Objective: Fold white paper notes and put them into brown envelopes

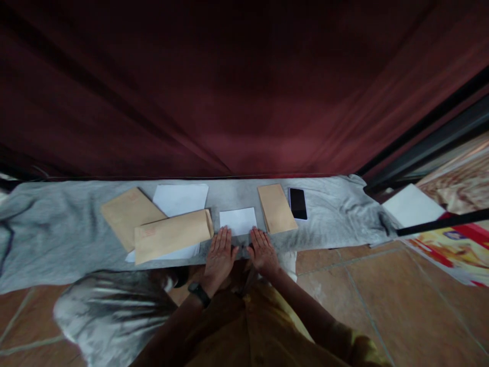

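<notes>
A small white sheet of paper, possibly folded, lies on the grey cloth in front of me. My left hand rests flat at its near left corner, fingers stretched out. At the near right corner lies my right hand, also flat with fingers extended. Left of the paper, a long brown envelope lies over white sheets and partly over another brown envelope. To the right sits a brown envelope, perhaps a stack, close to my right fingertips.
A dark-screened phone lies right of the brown envelopes. The grey cloth covers a narrow bench. Behind it hangs a dark red curtain. At far right are a white sheet, a black frame bar and a colourful printed package.
</notes>
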Motion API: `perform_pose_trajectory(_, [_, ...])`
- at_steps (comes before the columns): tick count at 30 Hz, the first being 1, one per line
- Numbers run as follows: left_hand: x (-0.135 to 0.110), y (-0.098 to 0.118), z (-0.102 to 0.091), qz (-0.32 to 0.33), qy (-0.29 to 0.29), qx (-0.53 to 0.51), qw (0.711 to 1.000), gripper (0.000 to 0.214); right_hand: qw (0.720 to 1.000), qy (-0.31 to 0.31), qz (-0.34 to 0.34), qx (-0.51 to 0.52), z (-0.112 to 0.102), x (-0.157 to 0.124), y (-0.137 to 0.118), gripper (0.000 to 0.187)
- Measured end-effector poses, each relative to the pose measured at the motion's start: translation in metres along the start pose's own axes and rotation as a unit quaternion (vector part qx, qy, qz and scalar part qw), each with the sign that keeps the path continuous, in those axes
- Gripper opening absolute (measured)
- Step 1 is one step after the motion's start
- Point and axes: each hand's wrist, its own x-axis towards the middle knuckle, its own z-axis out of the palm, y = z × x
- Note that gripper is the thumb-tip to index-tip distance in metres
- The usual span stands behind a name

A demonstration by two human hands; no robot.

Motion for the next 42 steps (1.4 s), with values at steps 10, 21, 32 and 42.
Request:
perform_pose_trajectory(10, [0.080,0.001,0.036,-0.046,-0.018,-0.013,0.999,0.058,0.998,0.027,0.014,0.047,0.002,0.039,-0.007,0.051])
perform_pose_trajectory(21, [0.063,-0.002,0.041,-0.060,0.029,-0.018,0.998,0.060,1.000,-0.007,0.018,-0.013,0.034,0.095,0.001,0.050])
perform_pose_trajectory(32, [0.012,0.021,0.018,-0.103,0.012,0.014,0.995,0.062,0.997,0.058,0.052,-0.015,0.044,0.088,0.000,0.052])
perform_pose_trajectory(42, [-0.025,0.013,0.005,-0.054,-0.026,0.034,0.998,0.070,0.997,0.036,0.063,-0.022,0.037,0.091,-0.003,0.054])
